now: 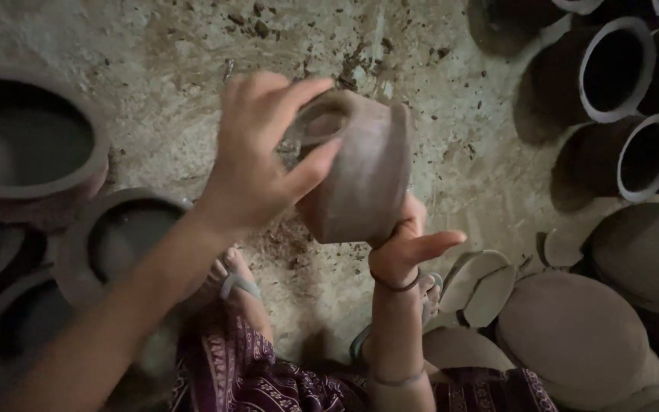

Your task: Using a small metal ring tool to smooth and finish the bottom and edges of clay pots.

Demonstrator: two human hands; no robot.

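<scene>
Above the dusty floor [192, 99]: a small brown clay pot [364, 172] is held in the air between both hands, tipped on its side with the mouth turned to the left.
Risk, drop: support from below looks slight; if the lower hand shifts, the pot could fall onto the hard floor or the sandalled feet [234, 286] directly beneath and crack.
Risk, rim: pressure from the upper hand's thumb on the thin lip could chip or deform it, should the clay be unfired; its hardness cannot be judged in this dim view.
Risk, neighbours: a falling pot could also strike the clay discs [573, 328] at the right.
Left hand [257, 164]: curled around the rim, fingers over the top edge, thumb pressed against the mouth.
Right hand [406, 248]: mostly open, fingers extended rightward, palm and thumb base propping the pot's underside.
Surroundings: wide clay bowls [32, 152] at the left, dark jars with pale rims [612, 72] at the upper right.
</scene>
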